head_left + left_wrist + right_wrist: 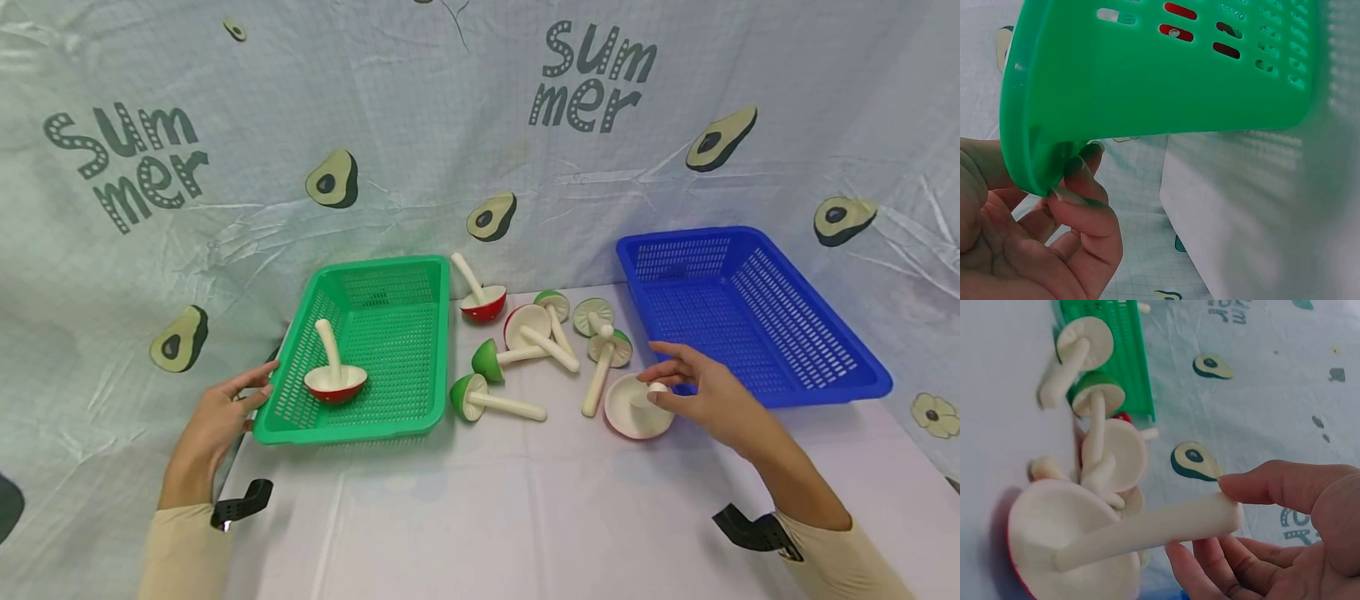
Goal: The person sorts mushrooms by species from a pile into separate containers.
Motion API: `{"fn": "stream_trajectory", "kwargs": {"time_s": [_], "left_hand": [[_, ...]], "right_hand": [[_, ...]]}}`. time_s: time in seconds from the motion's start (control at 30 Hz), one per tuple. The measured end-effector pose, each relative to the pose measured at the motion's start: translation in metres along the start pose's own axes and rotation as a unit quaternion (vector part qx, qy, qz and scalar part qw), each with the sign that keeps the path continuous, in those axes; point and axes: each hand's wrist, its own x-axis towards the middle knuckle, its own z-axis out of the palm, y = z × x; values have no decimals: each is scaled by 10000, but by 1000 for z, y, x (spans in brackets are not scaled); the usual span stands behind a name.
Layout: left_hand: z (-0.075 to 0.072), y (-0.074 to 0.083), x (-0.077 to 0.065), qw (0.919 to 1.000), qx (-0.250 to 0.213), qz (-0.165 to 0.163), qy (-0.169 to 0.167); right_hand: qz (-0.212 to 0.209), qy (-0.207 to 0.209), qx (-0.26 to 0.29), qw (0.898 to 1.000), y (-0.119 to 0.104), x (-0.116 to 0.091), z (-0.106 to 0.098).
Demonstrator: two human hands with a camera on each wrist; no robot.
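Presently, right hand: thumb and fingertips pinch the free end of a pale stem, thumb on one side, fingers opposite.
Red-rimmed mushroom: in that pinch, hollow cap beneath, beside the blue basket's near left corner; whether the cap touches the table I cannot tell.
Handling: likely light and stiff, perhaps wood or hard plastic; the smooth stem could slip or swivel, with the wide cap swinging below.
Best hold: probably the stem, nearer the cap for steadiness; the thin rim and the joint look the likeliest places to chip.
Left hand: curled fingers hold the left rim of the green basket, which sits at the table's left edge.
Inside that basket: one red mushroom, stem up, near the left wall.
Between baskets: loose red and green mushrooms, towards the table's far edge.
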Motion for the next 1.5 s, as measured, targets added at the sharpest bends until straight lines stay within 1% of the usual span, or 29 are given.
{"fn": "stream_trajectory", "kwargs": {"time_s": [0.1,0.23,0.37,0.47,0.7,0.87,0.97,1.07,1.23,1.4,1.5], "left_hand": [[0,0,1,10000,5,9,2],[0,0,2,10000,66,18,-7],[-1,1,1,9999,124,39,-41],[0,0,-1,9999,126,38,-45],[0,0,-2,9999,128,84,-64],[-1,-1,-1,9999,91,96,-106],[-1,-1,-1,9998,118,113,-122],[-1,-1,-1,9998,149,101,-99],[-1,-2,-1,9998,152,76,-57],[-1,-2,-1,9999,127,18,-53],[-1,-1,-1,9999,79,5,-88]], "right_hand": [[-34,221,-357,9991,-2,-11,7],[72,448,-890,9950,-4,-25,14],[243,503,-1197,9912,-3,-35,17],[341,488,-1259,9902,0,-41,19],[367,480,-1191,9910,12,-54,23],[562,659,-1220,9887,23,-58,21],[602,702,-1100,9896,31,-58,21],[733,593,-850,9919,39,-57,20],[994,122,-397,9942,50,-55,16],[1021,-326,122,9942,58,-53,14],[1020,-526,325,9929,62,-52,13]]}}
